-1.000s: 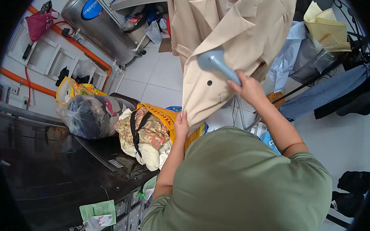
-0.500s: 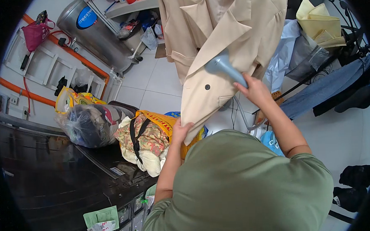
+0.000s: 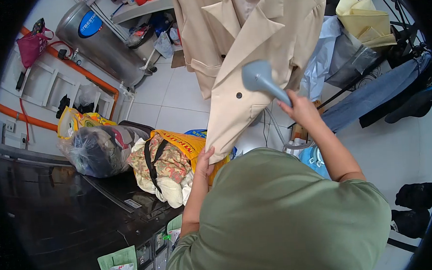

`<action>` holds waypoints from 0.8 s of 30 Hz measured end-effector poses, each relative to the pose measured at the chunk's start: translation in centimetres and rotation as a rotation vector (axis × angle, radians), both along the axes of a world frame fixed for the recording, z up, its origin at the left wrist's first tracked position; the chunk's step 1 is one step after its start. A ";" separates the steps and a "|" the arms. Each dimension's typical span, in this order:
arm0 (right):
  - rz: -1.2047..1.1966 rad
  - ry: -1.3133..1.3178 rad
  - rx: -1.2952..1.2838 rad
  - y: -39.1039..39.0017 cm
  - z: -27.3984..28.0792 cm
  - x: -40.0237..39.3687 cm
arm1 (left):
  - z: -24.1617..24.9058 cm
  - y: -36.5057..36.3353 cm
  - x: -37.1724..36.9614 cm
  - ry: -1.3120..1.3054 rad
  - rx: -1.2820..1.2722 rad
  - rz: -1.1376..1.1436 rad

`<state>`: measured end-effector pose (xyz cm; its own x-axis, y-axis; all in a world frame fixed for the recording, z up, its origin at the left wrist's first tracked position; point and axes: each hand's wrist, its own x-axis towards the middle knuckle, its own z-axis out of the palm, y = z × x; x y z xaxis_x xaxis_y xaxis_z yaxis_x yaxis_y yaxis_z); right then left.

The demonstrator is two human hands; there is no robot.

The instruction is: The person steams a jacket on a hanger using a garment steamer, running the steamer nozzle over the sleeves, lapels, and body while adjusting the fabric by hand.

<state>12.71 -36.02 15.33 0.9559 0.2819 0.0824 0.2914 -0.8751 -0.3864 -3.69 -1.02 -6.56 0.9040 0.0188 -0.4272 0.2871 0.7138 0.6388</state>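
A beige coat [image 3: 234,100] with a dark button hangs in front of me. Its lower front corner is pinched in my left hand [image 3: 204,163], which pulls the panel out toward me. My right hand [image 3: 300,108] is wrapped round the handle of a grey-blue garment steamer [image 3: 259,77]. The steamer's head is over the coat's front, to the right of and above the button; whether it touches the cloth I cannot tell. A grey hose [image 3: 276,127] runs down below my right hand.
Filled bags, one yellow [image 3: 178,142] and one clear plastic [image 3: 98,149], stand at the left by a black surface [image 3: 50,210]. A metal tank [image 3: 101,43] is at the upper left. Jeans [image 3: 364,104] hang from a black rack at the right.
The steamer head has turned and lifted toward my view, with its position on the coat slightly higher relative to the button. My left hand still grips the corner. The whole view has shifted a little.
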 end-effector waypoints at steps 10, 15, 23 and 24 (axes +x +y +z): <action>-0.133 -0.095 0.148 -0.9 3.9 1.9 | 3.9 -2.4 2.7 -0.449 -0.439 0.187; -0.161 -0.142 0.040 -2.1 4.1 1.4 | 1.7 -6.4 6.2 -0.143 -0.089 0.360; -0.036 -0.028 -0.136 -2.9 -2.1 -0.4 | -4.2 -10.6 6.1 0.229 0.203 0.271; -0.014 0.002 -0.159 -3.1 -2.4 -0.6 | -4.3 -10.9 5.8 0.273 0.179 0.203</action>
<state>12.15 -39.15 12.88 0.9600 0.2777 0.0357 0.2779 -0.9292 -0.2437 2.11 -11.90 -10.84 0.7279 0.2820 -0.6250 0.3279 0.6573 0.6785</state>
